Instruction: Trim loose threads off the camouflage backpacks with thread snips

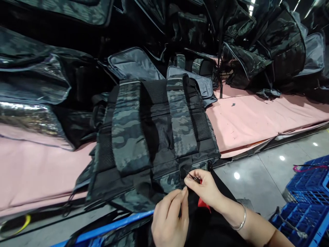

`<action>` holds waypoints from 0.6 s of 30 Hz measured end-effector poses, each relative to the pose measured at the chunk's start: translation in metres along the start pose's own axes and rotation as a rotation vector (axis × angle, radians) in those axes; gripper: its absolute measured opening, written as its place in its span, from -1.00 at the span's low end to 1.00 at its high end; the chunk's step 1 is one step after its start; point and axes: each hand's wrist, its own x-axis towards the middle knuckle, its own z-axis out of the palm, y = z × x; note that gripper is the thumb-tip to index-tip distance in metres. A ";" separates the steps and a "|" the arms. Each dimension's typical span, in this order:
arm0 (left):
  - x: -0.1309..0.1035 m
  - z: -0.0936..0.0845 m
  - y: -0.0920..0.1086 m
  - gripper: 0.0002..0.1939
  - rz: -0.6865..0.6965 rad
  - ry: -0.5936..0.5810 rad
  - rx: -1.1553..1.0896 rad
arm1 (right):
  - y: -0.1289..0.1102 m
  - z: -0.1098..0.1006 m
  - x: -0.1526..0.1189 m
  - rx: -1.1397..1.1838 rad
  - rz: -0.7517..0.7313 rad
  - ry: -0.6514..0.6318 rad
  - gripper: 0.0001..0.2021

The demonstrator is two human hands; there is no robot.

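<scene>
A camouflage backpack (159, 123) lies in front of me, its two padded shoulder straps (131, 127) facing up. My right hand (205, 187), with a silver bangle at the wrist, is closed around small dark thread snips (194, 178), their pointed tip toward the webbing at the base of the right strap. Something red (203, 203) hangs below that palm. Beside it, my left hand (171, 216) pinches at the bag's lower edge, fingertips close to the right hand's. Whatever lies between the left fingertips is too small or hidden to make out.
Several more camouflage bags (277, 48) are piled behind and to the left. Pink sheeting (257, 116) covers the surface under them. Blue plastic crates (308, 185) stand on the floor at right. A blue bar (115, 224) runs below the backpack. A yellow-edged roll (24, 224) is at lower left.
</scene>
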 end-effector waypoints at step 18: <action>-0.016 0.003 -0.019 -0.82 -0.174 -0.066 -0.098 | 0.006 0.000 -0.010 0.166 0.037 -0.061 -0.63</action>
